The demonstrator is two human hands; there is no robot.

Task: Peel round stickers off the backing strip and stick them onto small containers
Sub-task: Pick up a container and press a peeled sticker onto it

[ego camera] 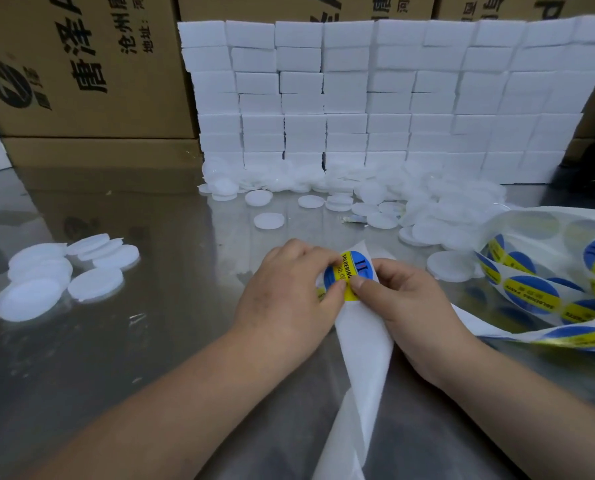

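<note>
A round blue and yellow sticker (353, 268) sits at the top of the white backing strip (362, 344), in the middle of the metal table. My left hand (285, 299) pinches the sticker's left edge with thumb and fingers. My right hand (403, 299) pinches its lower right edge and the strip beside it. The strip runs down toward me and off to the right, where it coils with several more stickers (531, 294). Small round white containers (95, 284) lie in a group at the left, and a bigger heap (424, 206) lies behind my hands.
A wall of stacked white foam blocks (386, 98) stands at the back of the shiny metal table (168, 323). Brown cardboard boxes (81, 71) rise behind and to the left.
</note>
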